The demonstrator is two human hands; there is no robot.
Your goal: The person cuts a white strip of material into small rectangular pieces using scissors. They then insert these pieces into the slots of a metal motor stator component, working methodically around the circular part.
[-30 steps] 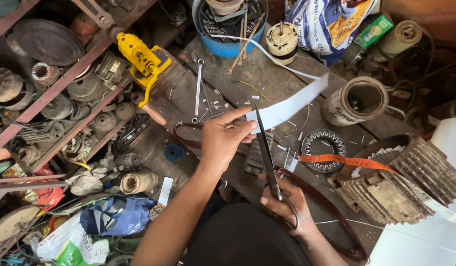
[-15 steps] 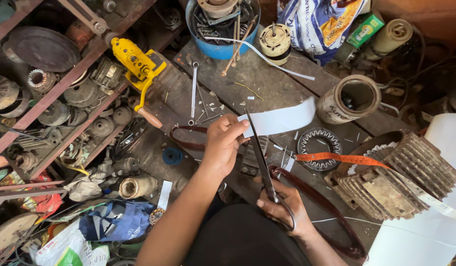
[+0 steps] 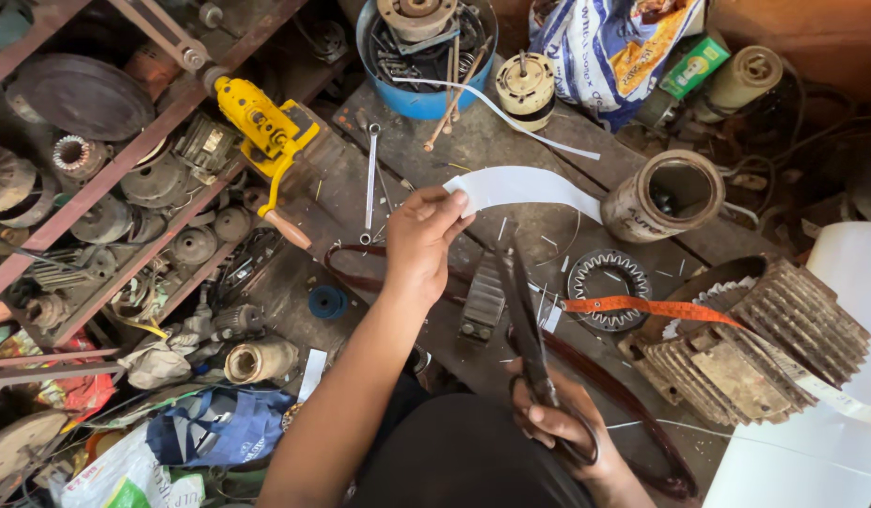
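My left hand (image 3: 424,240) pinches one end of a white paper strip (image 3: 530,188), which curves away to the right above the wooden workbench (image 3: 511,136). My right hand (image 3: 565,428) grips the handles of long dark scissors (image 3: 525,329). Their blades point up toward the strip and stop a little below it, not touching it. The blades look nearly closed. A finned metal motor body (image 3: 760,343) lies at the right, with an orange measuring tape (image 3: 647,306) draped toward it.
A toothed metal ring (image 3: 607,277), a round tin (image 3: 669,196), a spanner (image 3: 371,174), a yellow hand tool (image 3: 264,127) and a blue tub of parts (image 3: 426,47) crowd the bench. Shelves of motor parts (image 3: 106,207) fill the left. A large white sheet (image 3: 831,404) lies at the right.
The strip has come away from the scissors and now curves freely from my left hand. The scissors have dropped lower, toward my body.
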